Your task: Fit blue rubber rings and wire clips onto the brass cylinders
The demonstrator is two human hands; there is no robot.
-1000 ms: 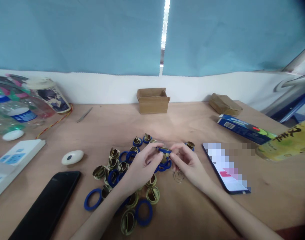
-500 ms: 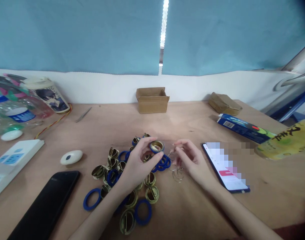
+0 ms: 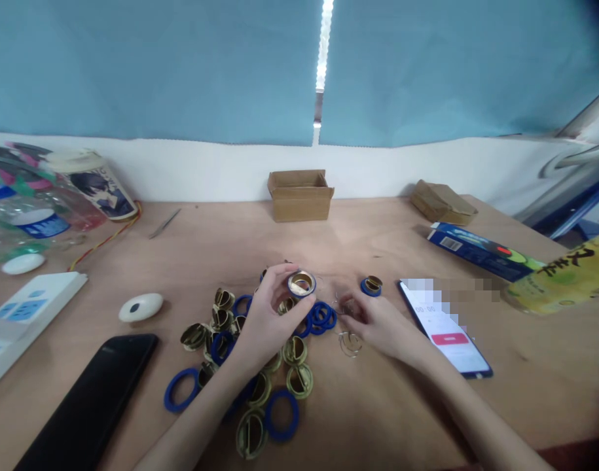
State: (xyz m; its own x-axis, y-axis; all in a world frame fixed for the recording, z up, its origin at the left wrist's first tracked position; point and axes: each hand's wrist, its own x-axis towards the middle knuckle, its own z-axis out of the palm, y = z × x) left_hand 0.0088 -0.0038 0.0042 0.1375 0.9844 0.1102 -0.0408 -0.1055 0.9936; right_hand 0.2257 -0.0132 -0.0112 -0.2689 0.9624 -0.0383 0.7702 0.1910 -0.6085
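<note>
Between the thumb and fingers of my left hand (image 3: 274,311) is a round brass fitting (image 3: 295,277) with a blue ring around it, its open face tilted up. My right hand (image 3: 375,320) is low over the table among thin wire rings (image 3: 349,345), fingertips drawn together; whether a ring is pinched there is too fine to see. Just behind that hand lies another brass fitting (image 3: 372,284) with a blue ring. Under and around my left forearm spread several loose brass fittings (image 3: 251,433) and blue rings (image 3: 281,415), partly hidden by the arm.
A lit phone (image 3: 456,340) lies right of my right hand, a dark phone (image 3: 90,405) at front left. A white oval object (image 3: 141,307) and a power strip (image 3: 31,307) are on the left. An open cardboard box (image 3: 300,204) stands at the back; a blue box (image 3: 480,252) lies right.
My right hand has lowered toward the table at the wire rings, uncovering the brass fitting behind it. The fitting in my left hand has shifted slightly left and up.
</note>
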